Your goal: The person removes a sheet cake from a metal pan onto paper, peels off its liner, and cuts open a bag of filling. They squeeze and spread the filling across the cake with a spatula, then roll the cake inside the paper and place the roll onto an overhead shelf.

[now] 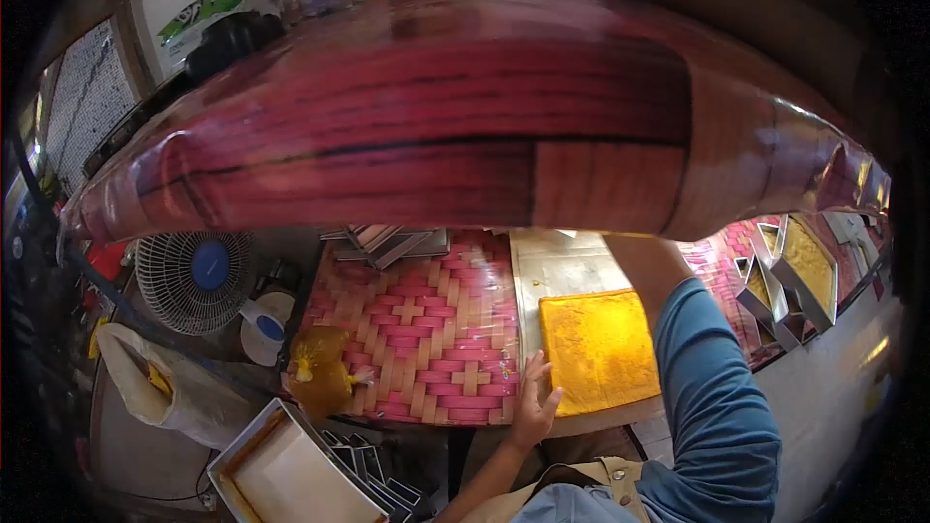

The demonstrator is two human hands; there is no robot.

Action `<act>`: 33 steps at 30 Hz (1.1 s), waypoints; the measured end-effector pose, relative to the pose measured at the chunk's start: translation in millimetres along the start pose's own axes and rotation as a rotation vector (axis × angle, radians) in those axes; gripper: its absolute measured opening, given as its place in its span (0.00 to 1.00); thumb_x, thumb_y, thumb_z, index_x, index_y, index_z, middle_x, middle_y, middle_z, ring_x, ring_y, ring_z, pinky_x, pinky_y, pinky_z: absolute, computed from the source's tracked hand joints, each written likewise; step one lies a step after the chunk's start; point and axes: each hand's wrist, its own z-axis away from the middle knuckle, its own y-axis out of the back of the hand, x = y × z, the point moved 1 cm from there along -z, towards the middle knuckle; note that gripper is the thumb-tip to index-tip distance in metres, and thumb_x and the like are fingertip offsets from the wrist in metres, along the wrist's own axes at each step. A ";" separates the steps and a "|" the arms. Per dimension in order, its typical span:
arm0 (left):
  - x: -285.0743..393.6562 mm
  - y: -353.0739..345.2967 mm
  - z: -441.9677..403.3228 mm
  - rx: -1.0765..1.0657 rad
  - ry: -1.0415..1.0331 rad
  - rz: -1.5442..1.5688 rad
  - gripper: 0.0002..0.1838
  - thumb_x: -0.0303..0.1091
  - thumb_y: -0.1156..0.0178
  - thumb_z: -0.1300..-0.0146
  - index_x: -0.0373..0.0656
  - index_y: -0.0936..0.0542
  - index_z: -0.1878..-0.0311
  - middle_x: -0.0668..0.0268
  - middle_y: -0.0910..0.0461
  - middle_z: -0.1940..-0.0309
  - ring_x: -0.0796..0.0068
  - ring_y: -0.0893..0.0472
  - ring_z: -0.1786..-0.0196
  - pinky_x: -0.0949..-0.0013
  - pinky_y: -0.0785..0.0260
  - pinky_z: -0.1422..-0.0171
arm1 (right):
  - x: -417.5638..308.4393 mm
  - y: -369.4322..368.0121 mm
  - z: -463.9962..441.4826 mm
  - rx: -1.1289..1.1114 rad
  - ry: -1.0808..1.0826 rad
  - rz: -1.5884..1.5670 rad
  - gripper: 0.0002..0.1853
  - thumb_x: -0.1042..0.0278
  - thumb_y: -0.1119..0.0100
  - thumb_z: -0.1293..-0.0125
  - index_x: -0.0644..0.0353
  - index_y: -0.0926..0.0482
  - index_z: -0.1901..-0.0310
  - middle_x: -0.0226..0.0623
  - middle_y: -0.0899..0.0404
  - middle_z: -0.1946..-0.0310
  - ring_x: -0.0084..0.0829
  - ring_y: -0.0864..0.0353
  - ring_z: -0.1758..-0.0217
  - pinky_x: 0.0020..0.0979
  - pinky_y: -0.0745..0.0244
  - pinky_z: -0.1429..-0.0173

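A flat, square yellow cake (pixel 598 353) lies on a pale sheet (pixel 552 266) on the lower table. My left hand (pixel 533 405) is at its near left edge, fingers apart and holding nothing; whether the fingertips touch the cake is hard to tell. My right arm, in a blue sleeve (pixel 712 378), reaches forward over the cake's right side. The raised, red wood-patterned surface in front hides my right hand and anything it may hold.
The red wood-patterned shelf (pixel 407 136) spans the view above the table. Metal tins, one holding yellow cake (pixel 809 257), stand at right. At left are a fan (pixel 194 281), a tied bag of brown filling (pixel 322 373) and a lined tin (pixel 300 475). Woven-pattern cloth (pixel 417 329) covers the table.
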 end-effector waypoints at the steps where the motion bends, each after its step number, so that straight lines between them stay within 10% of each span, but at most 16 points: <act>1: 4.4 1.4 0.1 0.025 -0.005 0.016 0.24 0.31 0.46 0.39 0.35 0.36 0.40 0.49 0.45 0.31 0.52 0.49 0.27 0.57 0.58 0.25 | -16.3 -24.1 11.9 -0.011 0.102 0.011 0.13 0.60 0.43 0.40 0.63 0.20 0.66 0.34 0.23 0.74 0.27 0.26 0.72 0.30 0.29 0.65; 6: 1.8 20.5 5.2 0.221 -0.126 -0.070 0.23 0.29 0.46 0.39 0.36 0.35 0.41 0.48 0.45 0.32 0.51 0.49 0.27 0.55 0.57 0.26 | -53.0 -74.1 106.9 0.039 0.698 -0.164 0.13 0.61 0.44 0.38 0.64 0.21 0.65 0.34 0.23 0.74 0.25 0.26 0.71 0.28 0.30 0.65; 7: 10.1 28.7 6.1 0.244 -0.202 -0.221 0.23 0.29 0.46 0.40 0.36 0.35 0.41 0.48 0.45 0.32 0.50 0.49 0.27 0.54 0.56 0.26 | -60.2 -50.5 134.2 -0.343 0.230 -0.285 0.15 0.59 0.46 0.36 0.66 0.21 0.61 0.37 0.22 0.73 0.26 0.26 0.69 0.29 0.30 0.60; 11: 28.2 65.3 9.8 0.619 -0.261 -0.493 0.25 0.27 0.44 0.42 0.36 0.36 0.40 0.46 0.42 0.34 0.43 0.47 0.30 0.49 0.54 0.28 | -52.8 44.6 232.0 -0.574 -0.174 -0.687 0.12 0.62 0.47 0.33 0.62 0.24 0.69 0.29 0.29 0.82 0.18 0.32 0.79 0.23 0.37 0.73; 14: 34.6 113.6 -0.6 0.957 -0.218 -0.806 0.28 0.28 0.40 0.45 0.36 0.34 0.41 0.47 0.37 0.38 0.40 0.40 0.34 0.45 0.49 0.31 | -37.0 114.3 299.7 -0.436 -0.223 -0.808 0.06 0.71 0.46 0.35 0.65 0.23 0.63 0.30 0.26 0.77 0.18 0.31 0.78 0.20 0.37 0.73; 18: 43.1 163.0 -1.0 0.550 0.332 -1.259 0.23 0.28 0.42 0.45 0.38 0.29 0.44 0.52 0.33 0.40 0.47 0.32 0.40 0.51 0.38 0.37 | 32.0 155.7 357.5 -0.138 -0.521 -0.983 0.06 0.73 0.46 0.35 0.63 0.24 0.59 0.29 0.26 0.76 0.14 0.34 0.79 0.17 0.40 0.75; 24: 9.0 217.8 -7.4 0.890 0.028 -1.480 0.19 0.29 0.49 0.41 0.41 0.26 0.45 0.53 0.29 0.44 0.50 0.25 0.50 0.58 0.32 0.44 | 82.2 206.1 388.0 -0.149 -0.581 -0.908 0.08 0.71 0.46 0.35 0.64 0.22 0.58 0.28 0.25 0.77 0.12 0.35 0.81 0.14 0.43 0.76; 29: 31.8 214.5 -15.7 0.673 0.502 -1.420 0.09 0.31 0.48 0.40 0.42 0.19 0.60 0.55 0.21 0.60 0.52 0.22 0.56 0.56 0.29 0.52 | 114.1 226.2 400.5 -0.040 -0.639 -0.959 0.07 0.70 0.46 0.34 0.63 0.22 0.60 0.25 0.26 0.78 0.11 0.36 0.80 0.14 0.44 0.76; 33: 42.6 192.3 -15.6 0.665 0.383 -1.473 0.06 0.32 0.46 0.41 0.45 0.20 0.66 0.59 0.21 0.64 0.55 0.21 0.60 0.57 0.28 0.57 | 129.1 237.0 409.8 -0.011 -0.644 -0.870 0.06 0.68 0.46 0.33 0.60 0.23 0.60 0.24 0.29 0.80 0.12 0.35 0.81 0.14 0.42 0.77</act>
